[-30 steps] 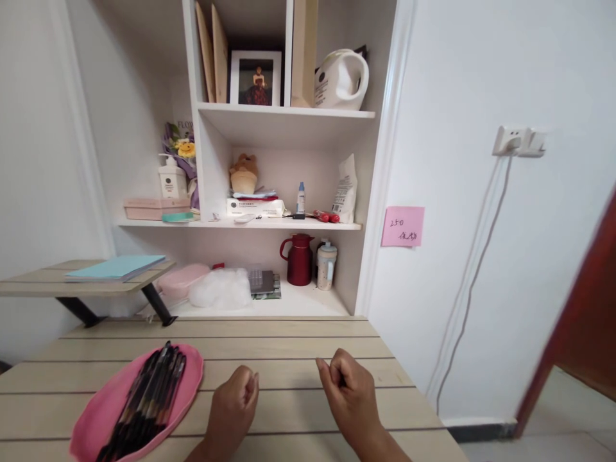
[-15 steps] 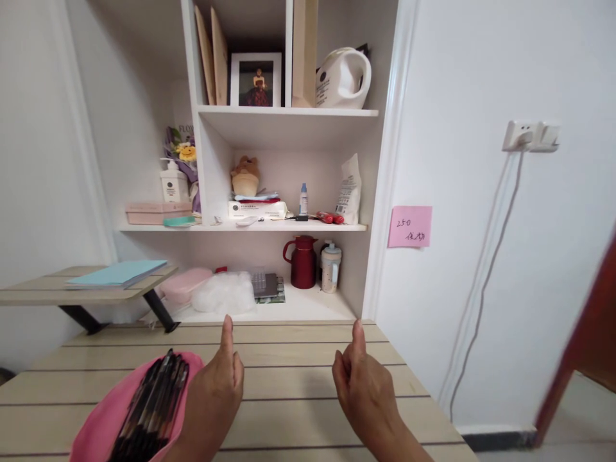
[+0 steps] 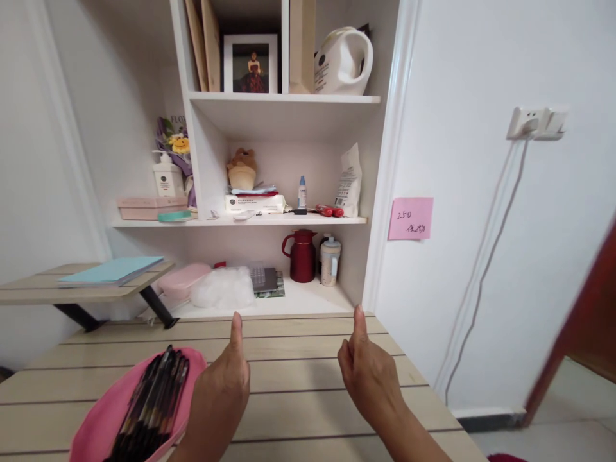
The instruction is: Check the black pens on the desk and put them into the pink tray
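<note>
My left hand (image 3: 225, 385) is held over the slatted wooden table (image 3: 289, 410), its fingers curled in and one digit, seemingly the thumb, pointing up. It holds nothing that I can see. Just left of it, partly behind my wrist, lies a pink oval tray (image 3: 99, 410) filled with several dark pens (image 3: 153, 401). My right hand (image 3: 369, 372) is raised over the table's right side in much the same closed shape, one digit upright and nothing visible in it. Bare slats separate the two hands.
At the left, a small raised stand (image 3: 29, 282) carries light blue paper (image 3: 113, 271). Behind the table, shelves (image 3: 283, 219) hold a red jug (image 3: 303, 256), a cup (image 3: 330, 260), a white plastic bundle (image 3: 224, 289) and a pink case (image 3: 185, 281). A cord (image 3: 495, 256) hangs on the right wall.
The camera's view has tilted slightly down, so the shelves sit higher in the picture. Both hands appear a little further right, keeping their closed shape with a raised digit.
</note>
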The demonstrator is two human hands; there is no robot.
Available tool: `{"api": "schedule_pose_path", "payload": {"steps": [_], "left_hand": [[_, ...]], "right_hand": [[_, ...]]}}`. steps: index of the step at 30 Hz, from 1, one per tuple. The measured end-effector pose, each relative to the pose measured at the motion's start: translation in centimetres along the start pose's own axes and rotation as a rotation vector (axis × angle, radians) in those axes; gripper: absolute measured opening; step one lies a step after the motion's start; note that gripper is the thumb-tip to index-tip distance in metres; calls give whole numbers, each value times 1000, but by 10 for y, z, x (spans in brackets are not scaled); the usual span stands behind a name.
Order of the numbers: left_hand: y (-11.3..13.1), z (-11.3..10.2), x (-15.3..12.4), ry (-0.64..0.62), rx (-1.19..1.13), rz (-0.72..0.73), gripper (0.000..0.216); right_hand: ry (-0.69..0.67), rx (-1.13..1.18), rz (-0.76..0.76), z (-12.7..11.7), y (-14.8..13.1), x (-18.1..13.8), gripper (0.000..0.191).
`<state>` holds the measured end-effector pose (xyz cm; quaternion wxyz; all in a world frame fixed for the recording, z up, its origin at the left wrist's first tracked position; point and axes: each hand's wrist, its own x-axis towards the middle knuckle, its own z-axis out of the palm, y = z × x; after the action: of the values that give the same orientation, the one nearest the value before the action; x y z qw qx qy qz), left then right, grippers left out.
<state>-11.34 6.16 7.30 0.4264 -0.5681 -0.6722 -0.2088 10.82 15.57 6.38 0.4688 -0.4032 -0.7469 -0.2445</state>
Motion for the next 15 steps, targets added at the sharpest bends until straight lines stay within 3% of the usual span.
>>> {"api": "schedule_pose_path", "payload": {"steps": [5,8,10,15], "left_hand": [[6,3,-3,-19,-79,-31,65],[9,-2,-2,-111,-179,-42,64],[10,-9,0,-224,-273,-27,62],[-13,-23,-1,-498,-338,-56,45]], "right_hand": [[-26,31,27,-4,-4,0,66],[-138,96,56,-8,-11,-1,66],[-314,178,44,-13,-18,-2,65],[-958,371,19,-34,-30,-16,46]]}}
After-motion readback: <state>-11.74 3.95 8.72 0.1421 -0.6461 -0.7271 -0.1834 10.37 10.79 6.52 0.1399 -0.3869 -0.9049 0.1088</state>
